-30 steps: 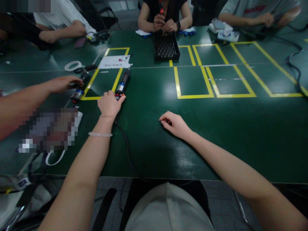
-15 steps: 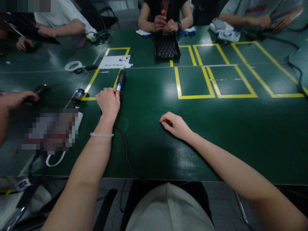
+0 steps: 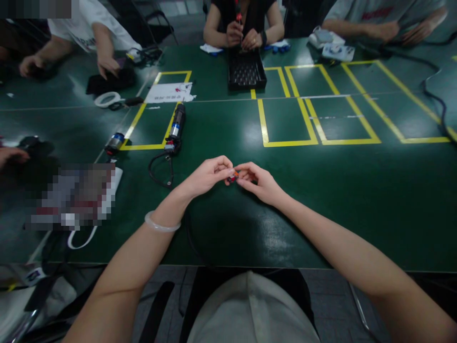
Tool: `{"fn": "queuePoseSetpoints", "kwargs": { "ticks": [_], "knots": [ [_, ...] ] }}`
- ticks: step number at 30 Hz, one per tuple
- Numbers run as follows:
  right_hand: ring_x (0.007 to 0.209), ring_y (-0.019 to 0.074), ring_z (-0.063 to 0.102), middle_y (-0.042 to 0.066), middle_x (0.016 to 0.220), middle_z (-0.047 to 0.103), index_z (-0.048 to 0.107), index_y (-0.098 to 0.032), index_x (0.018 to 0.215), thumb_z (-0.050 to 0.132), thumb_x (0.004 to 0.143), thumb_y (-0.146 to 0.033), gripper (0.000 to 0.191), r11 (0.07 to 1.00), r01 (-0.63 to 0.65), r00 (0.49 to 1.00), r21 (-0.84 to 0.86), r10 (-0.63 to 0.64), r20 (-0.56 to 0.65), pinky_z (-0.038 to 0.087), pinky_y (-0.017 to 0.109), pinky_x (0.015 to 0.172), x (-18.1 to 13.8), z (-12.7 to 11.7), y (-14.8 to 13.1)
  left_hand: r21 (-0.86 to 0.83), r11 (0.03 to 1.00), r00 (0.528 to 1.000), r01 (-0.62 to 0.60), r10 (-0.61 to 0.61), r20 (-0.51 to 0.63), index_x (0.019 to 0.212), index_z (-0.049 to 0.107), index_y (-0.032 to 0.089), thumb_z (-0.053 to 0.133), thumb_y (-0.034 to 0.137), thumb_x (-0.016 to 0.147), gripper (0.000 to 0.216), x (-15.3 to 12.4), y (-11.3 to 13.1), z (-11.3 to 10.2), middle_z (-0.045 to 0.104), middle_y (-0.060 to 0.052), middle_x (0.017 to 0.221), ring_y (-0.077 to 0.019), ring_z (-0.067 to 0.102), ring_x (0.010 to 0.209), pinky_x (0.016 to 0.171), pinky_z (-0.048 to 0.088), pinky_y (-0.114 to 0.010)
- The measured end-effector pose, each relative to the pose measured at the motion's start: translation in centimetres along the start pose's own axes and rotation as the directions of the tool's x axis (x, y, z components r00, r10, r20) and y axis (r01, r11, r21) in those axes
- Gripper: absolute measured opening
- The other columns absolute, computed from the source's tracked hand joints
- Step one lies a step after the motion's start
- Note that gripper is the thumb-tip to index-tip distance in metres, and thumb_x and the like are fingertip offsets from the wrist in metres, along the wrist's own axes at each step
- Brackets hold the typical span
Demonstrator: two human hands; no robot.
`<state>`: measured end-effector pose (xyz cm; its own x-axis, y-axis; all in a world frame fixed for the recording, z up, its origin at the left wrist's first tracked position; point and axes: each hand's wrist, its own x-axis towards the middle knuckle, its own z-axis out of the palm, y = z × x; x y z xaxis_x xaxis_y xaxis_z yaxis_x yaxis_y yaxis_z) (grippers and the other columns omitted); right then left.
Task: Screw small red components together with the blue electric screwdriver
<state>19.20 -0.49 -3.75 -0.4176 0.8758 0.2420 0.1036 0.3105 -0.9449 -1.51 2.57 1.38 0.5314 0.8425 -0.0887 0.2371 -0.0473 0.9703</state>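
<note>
Wearer's hands, two: left hand [image 3: 211, 175] and right hand [image 3: 260, 183]. Small red-and-orange part [image 3: 233, 177], one. Cylindrical tools, two: a longer-showing tool [image 3: 177, 123] and a shorter-showing tool [image 3: 115, 142]. Black tray [image 3: 247, 87], one; sheet of paper [image 3: 167, 94], one; white ring [image 3: 99, 101], one; white bracelet [image 3: 162, 226], one. Seated people opposite, three: left person [image 3: 74, 35], middle person [image 3: 252, 16] and right person [image 3: 378, 9], together showing six hands. Additional hand [image 3: 14, 155] at the left edge, one.

On a glossy dark-green tabletop [image 3: 228, 228], a bare left hand [image 3: 210, 175] with a translucent wrist bangle [image 3: 162, 226] holds a small red-and-orange part [image 3: 233, 177] beside a bare right hand [image 3: 263, 183], fingers curled. Farther left lies a black, blue-banded cylindrical tool [image 3: 176, 125].
</note>
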Motion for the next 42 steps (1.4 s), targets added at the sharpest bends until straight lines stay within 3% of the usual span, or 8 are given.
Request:
{"fn": "queuePoseSetpoints", "kwargs": {
  "ticks": [8,11,15,20,26,33,42],
  "knots": [
    [0.076,0.0135,0.061,0.002,0.087,0.066,0.06,-0.02,0.1,0.071,0.087,-0.039,0.026,0.989,-0.042,0.999,0.14,0.041,0.007,0.052,0.028,0.069,0.0,-0.1,-0.5,0.007,1.0,0.999,-0.008,0.008,0.035,0.087,0.058,0.015,0.07,0.045,0.086,0.032,-0.3,0.1,0.9,0.062,-0.001,0.075,-0.0126,0.06,0.067,0.064,0.047,-0.025],
    [0.074,0.013,0.06,0.002,0.086,0.065,0.058,-0.021,0.098,0.072,0.086,-0.042,0.028,0.988,-0.046,0.998,0.147,0.05,-0.03,0.05,0.027,0.067,0.0,-0.1,-0.5,-0.003,1.0,0.999,-0.019,0.019,0.029,0.089,0.06,0.014,0.066,0.046,0.089,0.032,-0.2,0.0,0.8,0.063,-0.002,0.079,-0.0132,0.061,0.071,0.07,0.049,-0.026],
    [0.071,0.0116,0.059,0.0,0.083,0.064,0.057,-0.021,0.097,0.078,0.082,-0.045,0.036,0.979,-0.034,0.995,0.2,0.053,-0.09,0.049,0.025,0.065,0.2,-0.1,-0.4,-0.016,1.0,1.0,-0.019,0.02,0.013,0.098,0.062,0.014,0.073,0.042,0.084,0.033,-0.2,-0.2,0.8,0.065,-0.003,0.087,-0.0147,0.064,0.081,0.076,0.05,-0.027],
    [0.068,0.0121,0.062,0.0,0.079,0.065,0.059,-0.02,0.099,0.078,0.08,-0.053,0.043,0.932,-0.133,0.985,0.337,0.161,-0.057,0.05,0.025,0.062,0.5,-0.4,-0.2,0.062,0.991,0.993,-0.118,0.119,-0.012,0.099,0.063,0.015,0.073,0.036,0.086,0.026,-0.4,-0.4,1.0,0.067,-0.004,0.094,-0.0145,0.065,0.084,0.079,0.051,-0.027],
    [0.067,0.0119,0.061,-0.001,0.075,0.063,0.061,-0.02,0.091,0.077,0.081,-0.047,0.034,0.942,-0.114,0.989,0.317,0.137,-0.051,0.049,0.025,0.06,0.7,-0.7,0.0,0.134,0.978,0.986,-0.157,0.162,-0.03,0.101,0.062,0.016,0.074,0.031,0.084,0.025,-0.4,-0.5,1.1,0.066,-0.005,0.098,-0.0147,0.065,0.087,0.078,0.051,-0.027],
    [0.073,0.011,0.06,0.001,0.093,0.064,0.058,-0.021,0.1,0.076,0.08,-0.032,0.029,0.969,-0.008,0.993,0.245,0.038,-0.116,0.047,0.024,0.062,0.6,-0.4,0.3,0.169,0.967,0.979,-0.191,0.201,-0.044,0.1,0.062,0.015,0.072,0.03,0.087,0.022,-0.4,-0.6,1.1,0.066,-0.004,0.096,-0.0137,0.065,0.085,0.078,0.052,-0.027],
    [0.072,0.0139,0.061,0.002,0.086,0.066,0.061,-0.021,0.097,0.07,0.084,-0.03,0.019,0.998,0.011,0.993,0.067,-0.003,-0.117,0.049,0.028,0.063,0.5,-0.5,0.0,0.229,0.947,0.97,-0.227,0.241,-0.037,0.102,0.06,0.017,0.072,0.027,0.085,0.023,-0.3,-0.8,1.1,0.067,-0.005,0.098,-0.0161,0.067,0.09,0.083,0.056,-0.03]
  ]
}}
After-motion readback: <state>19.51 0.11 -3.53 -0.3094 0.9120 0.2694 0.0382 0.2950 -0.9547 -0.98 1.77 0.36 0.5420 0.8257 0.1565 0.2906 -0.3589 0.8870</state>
